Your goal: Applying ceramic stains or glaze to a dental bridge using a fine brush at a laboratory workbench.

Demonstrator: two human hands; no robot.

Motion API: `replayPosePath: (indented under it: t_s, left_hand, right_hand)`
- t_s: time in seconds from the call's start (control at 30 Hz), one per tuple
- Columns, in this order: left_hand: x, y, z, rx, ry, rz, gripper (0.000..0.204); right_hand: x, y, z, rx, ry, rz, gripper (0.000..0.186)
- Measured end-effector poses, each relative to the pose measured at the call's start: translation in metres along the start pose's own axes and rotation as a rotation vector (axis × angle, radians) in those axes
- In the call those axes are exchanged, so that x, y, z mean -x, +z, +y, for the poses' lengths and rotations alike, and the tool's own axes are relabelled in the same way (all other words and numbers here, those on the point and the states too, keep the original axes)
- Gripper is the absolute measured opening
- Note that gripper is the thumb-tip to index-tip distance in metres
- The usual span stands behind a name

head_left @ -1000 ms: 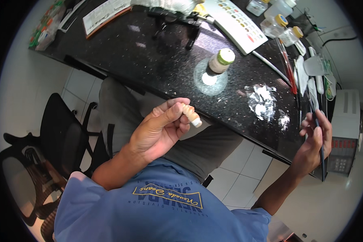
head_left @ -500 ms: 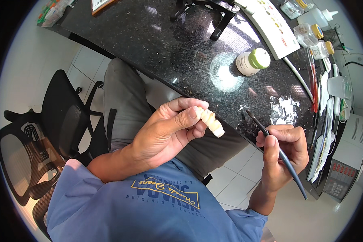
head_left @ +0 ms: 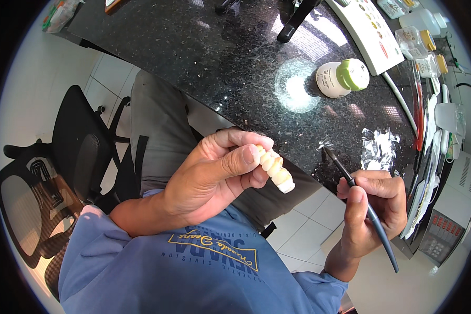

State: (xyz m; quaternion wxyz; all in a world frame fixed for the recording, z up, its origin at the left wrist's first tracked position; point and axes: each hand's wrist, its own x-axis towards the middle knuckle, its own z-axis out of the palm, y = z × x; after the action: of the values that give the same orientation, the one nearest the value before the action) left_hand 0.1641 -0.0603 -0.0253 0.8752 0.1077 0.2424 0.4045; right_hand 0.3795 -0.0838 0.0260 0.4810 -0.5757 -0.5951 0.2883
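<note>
My left hand (head_left: 214,170) is closed, thumb and fingers pinching one end of a cream-coloured dental bridge (head_left: 273,166). The bridge is a row of several joined teeth, and its free, whiter end points down to the right. My right hand (head_left: 374,204) grips a dark blue brush (head_left: 373,215) like a pen. The dark brush tip lies over the worktop's near edge, beside a small white smear (head_left: 325,144). To the right of that tip a larger patch of white paste (head_left: 378,149) is spread on the black stone.
A round bottle with a green cap (head_left: 343,78) stands on the speckled black worktop (head_left: 157,52), beside a bright spot of light. Behind it are a white panel (head_left: 369,36) and several jars. Tools and papers line the right edge. A black mesh chair (head_left: 76,141) is at my left.
The view has shifted slightly, so the worktop things sit farther right. The dental bridge is a little lower and turned a bit, showing more teeth. Both hands keep their grips.
</note>
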Motion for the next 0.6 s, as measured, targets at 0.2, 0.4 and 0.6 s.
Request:
replayPosePath:
  t_s: [0.2,0.4,0.6]
  left_hand:
    - [0.0002,-0.0029,-0.0013,0.004,0.006,-0.011,0.021]
    - [0.0008,-0.0008,-0.0013,0.014,-0.003,0.003,0.021]
    - [0.0008,0.0016,-0.0012,0.051,-0.002,-0.006,0.02]
  right_hand:
    - [-0.0004,-0.0024,0.0009,-0.004,0.0,0.004,0.017]
    - [0.0,-0.003,0.0016,-0.008,-0.017,0.001,0.018]
    - [0.0015,-0.0048,0.0037,-0.027,-0.054,-0.041,0.016]
